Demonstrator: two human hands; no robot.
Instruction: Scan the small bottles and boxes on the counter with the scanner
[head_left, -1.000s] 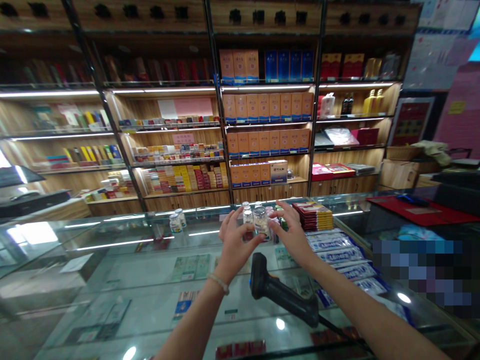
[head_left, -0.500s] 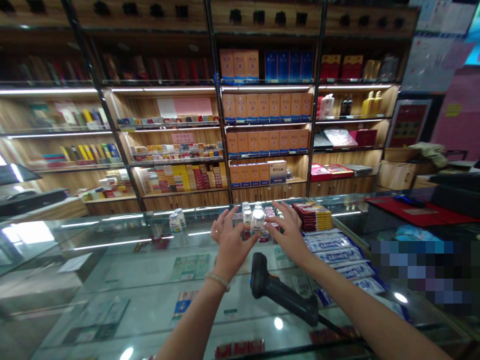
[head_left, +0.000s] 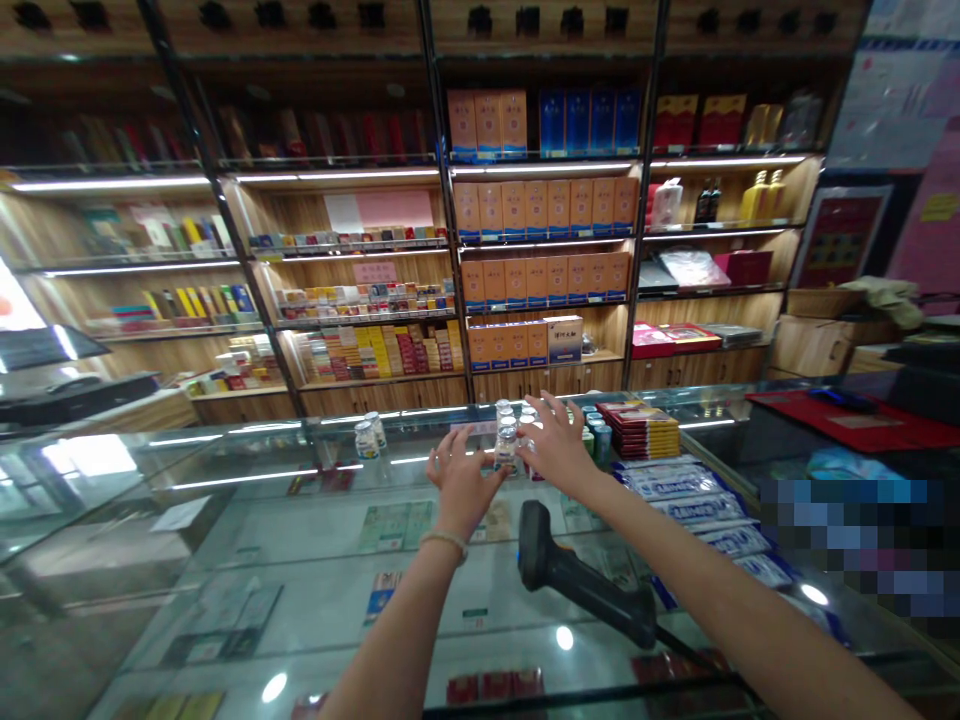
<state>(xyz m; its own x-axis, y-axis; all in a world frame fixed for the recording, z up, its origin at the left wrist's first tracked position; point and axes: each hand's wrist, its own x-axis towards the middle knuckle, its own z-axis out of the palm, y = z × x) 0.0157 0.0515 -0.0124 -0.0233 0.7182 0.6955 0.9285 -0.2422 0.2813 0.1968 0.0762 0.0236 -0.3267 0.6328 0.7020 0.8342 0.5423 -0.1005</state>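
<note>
Fingers spread, my left hand [head_left: 463, 482] is over the glass counter, its thumb close to the left side of a small clear jar with a silvery lid [head_left: 507, 446]. My right hand [head_left: 561, 446] is on the jar's other side, fingers stretched out and thumb at or very near it; contact is unclear. Further small jars [head_left: 502, 409] stand just behind, partly hidden by my right hand. Below my hands a black handheld barcode scanner [head_left: 585, 575] lies on the glass, its cable running to the right.
Two small jars [head_left: 367, 440] stand apart on the left. On the right are a stack of red and yellow packs [head_left: 639, 430] and a row of blue and white packets [head_left: 697, 510]. Small cans [head_left: 602, 442] stand beside the stack. Shelves with orange boxes [head_left: 536, 205] line the back wall.
The jar between my hands has shifted slightly left and back, closer to the other jars. My right hand has moved left over the group. The view has turned a little left.
</note>
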